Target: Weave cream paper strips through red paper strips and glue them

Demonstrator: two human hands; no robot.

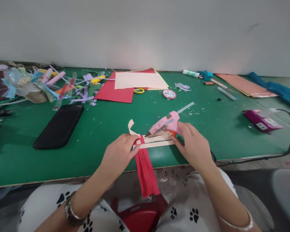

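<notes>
My left hand is closed, pinching the left ends of cream paper strips where they cross red paper strips. The red strips hang over the table's front edge toward my lap. One cream end curls up above my left fingers. My right hand is closed around the handle of a pink hot glue gun, its thumb near the right ends of the cream strips. The gun's nozzle points left, close to the crossing; whether it touches the paper I cannot tell. A clear glue stick sticks out of its back.
A black phone lies left on the green table. Coloured paper sheets, yellow-handled scissors and purple scraps lie farther back. At right are a purple power adapter with a black cable and a glue stick tube.
</notes>
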